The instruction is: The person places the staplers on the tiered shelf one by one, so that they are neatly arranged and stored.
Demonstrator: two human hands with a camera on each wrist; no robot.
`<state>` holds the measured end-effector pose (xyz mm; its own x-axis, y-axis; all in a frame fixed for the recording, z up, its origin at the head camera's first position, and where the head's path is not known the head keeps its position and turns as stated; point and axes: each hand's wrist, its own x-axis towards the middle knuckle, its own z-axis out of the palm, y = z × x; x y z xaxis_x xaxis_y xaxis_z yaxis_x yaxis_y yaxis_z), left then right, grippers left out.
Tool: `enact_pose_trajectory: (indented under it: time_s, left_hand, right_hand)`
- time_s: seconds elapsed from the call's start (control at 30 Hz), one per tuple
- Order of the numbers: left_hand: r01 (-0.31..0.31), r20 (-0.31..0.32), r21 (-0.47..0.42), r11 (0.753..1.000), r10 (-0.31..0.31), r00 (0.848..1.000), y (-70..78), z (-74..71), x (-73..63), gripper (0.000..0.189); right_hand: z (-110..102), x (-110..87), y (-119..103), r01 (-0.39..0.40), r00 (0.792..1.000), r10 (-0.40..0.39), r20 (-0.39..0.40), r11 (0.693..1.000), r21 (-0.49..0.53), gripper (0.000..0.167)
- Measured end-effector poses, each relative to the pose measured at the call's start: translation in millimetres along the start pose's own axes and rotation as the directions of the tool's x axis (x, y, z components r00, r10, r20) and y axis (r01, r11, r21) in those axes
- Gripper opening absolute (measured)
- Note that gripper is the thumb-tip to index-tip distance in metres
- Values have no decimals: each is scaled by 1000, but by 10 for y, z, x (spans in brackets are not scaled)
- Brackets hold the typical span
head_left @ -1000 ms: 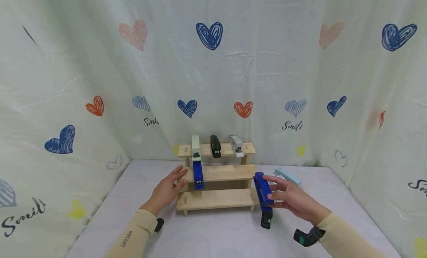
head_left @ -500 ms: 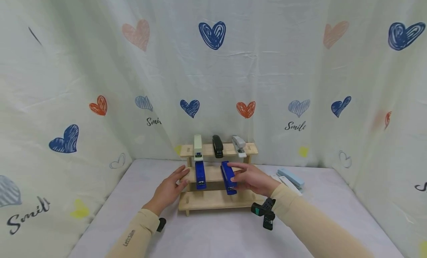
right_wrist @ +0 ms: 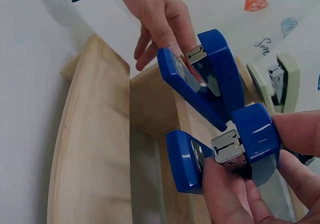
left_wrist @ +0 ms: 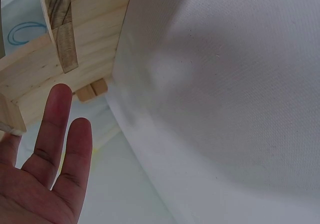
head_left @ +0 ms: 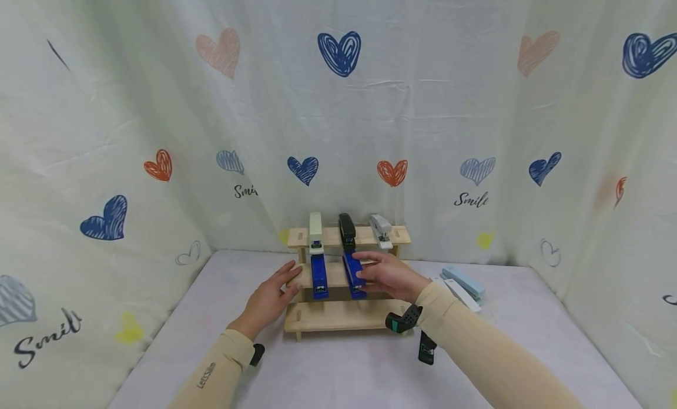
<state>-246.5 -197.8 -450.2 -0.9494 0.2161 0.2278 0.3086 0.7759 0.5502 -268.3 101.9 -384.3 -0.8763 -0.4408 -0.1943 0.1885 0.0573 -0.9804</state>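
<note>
Curtained-off tabletop space, the wider room hidden.
A pale curtain [head_left: 359,115] printed with hearts and "Smile" hangs behind and on both sides of the wooden rack [head_left: 344,316], with a whitish table [head_left: 328,374] beneath it.

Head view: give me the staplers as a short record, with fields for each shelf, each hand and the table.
Top shelf: green stapler, black stapler, grey stapler, left to right
Middle shelf: left blue stapler, right blue stapler
Left grip: at the left end of the middle shelf
Right grip: pinching the right blue stapler
Table: light blue item and white item at right; dark item partly hidden by the right sleeve
</note>
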Motion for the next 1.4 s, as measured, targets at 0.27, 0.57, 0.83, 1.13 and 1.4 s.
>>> enact_pose_trajectory:
  time_s: [0.27, 0.57, 0.83, 1.13, 1.4]
  left_hand:
    - [-9, -7, 2, 1000, 10, 1000, -9, 9, 6, 51]
    - [-7, -7, 5, 1000, 7, 1000, -9, 15, 8, 51]
    - [3, -3, 0, 1000, -3, 1000, -6, 13, 10, 51]
    - [1, 0, 2, 1000, -1, 1000, -11, 9, 13, 51]
    - [-16, -3, -4, 1000, 16, 1000, -12, -3, 7, 51]
  right_hand:
    - [-4, -8, 27, -13, 1000, 12, -16, 1000, -22, 59]
    - [42, 32, 64, 4, 998, -4, -67, 1000, -1, 56]
    - [72, 39, 54, 3, 995, -2, -95, 1000, 9, 56]
    - [90, 35, 39, 8, 995, -7, -96, 1000, 12, 56]
    - [91, 42, 37, 6, 996, -5, -91, 1000, 5, 56]
